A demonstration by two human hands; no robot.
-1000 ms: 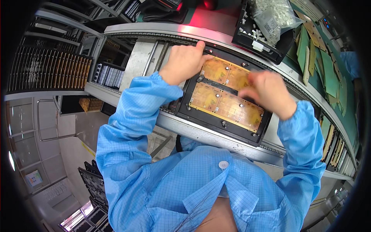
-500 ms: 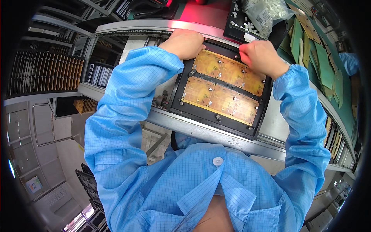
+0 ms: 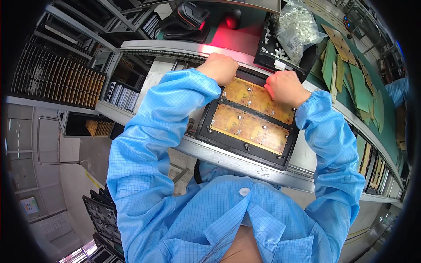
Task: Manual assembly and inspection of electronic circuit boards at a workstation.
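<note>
A black carrier frame (image 3: 226, 136) lies across the conveyor in front of me, tilted a little in view. Two rows of amber-yellow circuit boards (image 3: 251, 127) sit in it, with a dark bar between the rows and small round pins on them. My left hand (image 3: 220, 69) is closed with curled fingers at the far left corner of the carrier. At the far right edge, my right hand (image 3: 286, 89) is closed too, covering part of the upper row. Both sets of fingertips are mostly hidden, so what they grip cannot be made out.
Beyond the far rail, a black tray (image 3: 262, 53) holds loose white parts and a clear bag of white connectors (image 3: 297, 28). A handheld scanner (image 3: 187, 16) throws red light. Green board pieces (image 3: 359, 90) are piled at right; a board rack (image 3: 57, 72) stands left. The near metal rail (image 3: 232, 156) borders the conveyor.
The view has shifted, showing more of the far bench. My right hand has moved slightly closer to the left along the carrier's far edge; both hands stay closed there.
</note>
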